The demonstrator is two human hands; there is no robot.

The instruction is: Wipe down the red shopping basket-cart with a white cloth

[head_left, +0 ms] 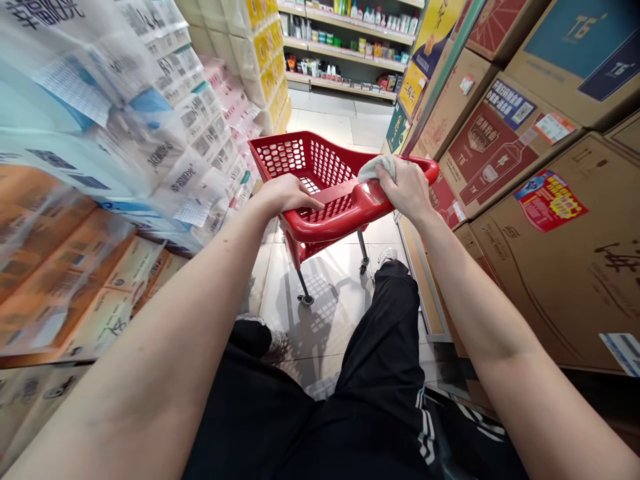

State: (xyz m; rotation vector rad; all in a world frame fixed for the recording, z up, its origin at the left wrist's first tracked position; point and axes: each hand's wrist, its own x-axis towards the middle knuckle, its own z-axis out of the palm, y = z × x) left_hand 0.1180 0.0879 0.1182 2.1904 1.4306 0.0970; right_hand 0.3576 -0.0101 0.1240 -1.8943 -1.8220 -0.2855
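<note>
Two hands (286, 194) hold a red cart (315, 228), the right (409, 189) gripping cloth (373, 169), near "T6" cartons (565, 57).

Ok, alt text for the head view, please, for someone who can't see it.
A person's right-hand grip holds a pale cloth against a red shopping cart handle; the left-hand grip rests at its left end. Wrapped packages line the aisle's left, cardboard boxes the right, with stocked shelves ahead.

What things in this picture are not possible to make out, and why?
In the head view:
Part of the cloth: covered by the right hand.
Front wheels: hidden by the cart.
Labels on the far bottles: too small.
Print on the orange packages: blurred.
Big brown box: cut off at right edge.
</note>
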